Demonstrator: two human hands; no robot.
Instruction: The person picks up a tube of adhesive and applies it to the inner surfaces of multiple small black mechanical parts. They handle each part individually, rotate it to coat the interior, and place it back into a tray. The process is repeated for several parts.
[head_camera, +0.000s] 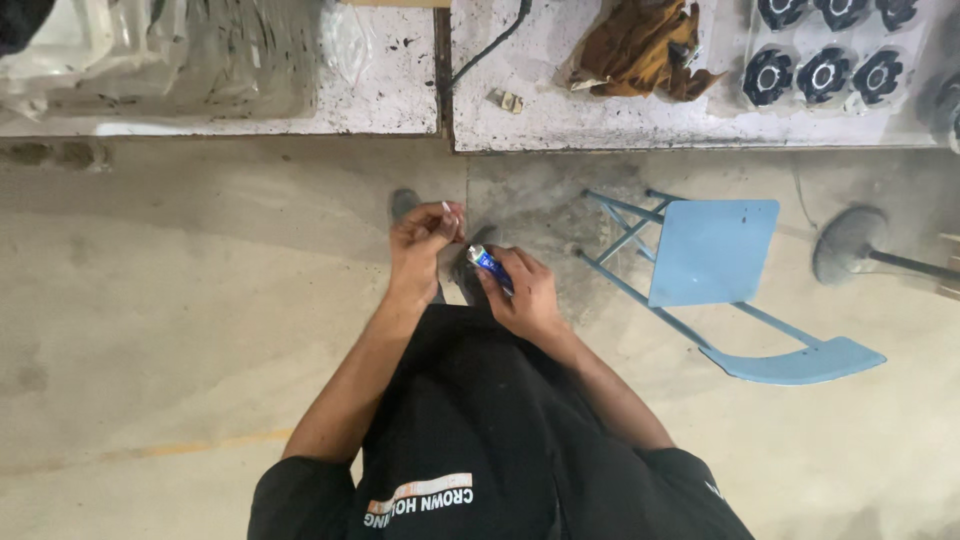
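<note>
Two hands together, right hand (525, 290) grasping small blue tube (490, 265), left hand (425, 240) pinching, seemingly its cap, just beside

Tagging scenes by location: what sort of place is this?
Probably a workshop or small factory floor: a stained, paint-flecked workbench, rows of black round parts laid out on it, a bare dusty concrete floor and a blue metal chair.

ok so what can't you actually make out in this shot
- Small white piece in the left hand, head view: too small to identify, partly covered by fingers.
- Blue tube in the right hand: lower part hidden by the palm.
- Black round parts, top right: cut off by the frame edge.
- Clear plastic, top left: contents blurred by glare.
</note>
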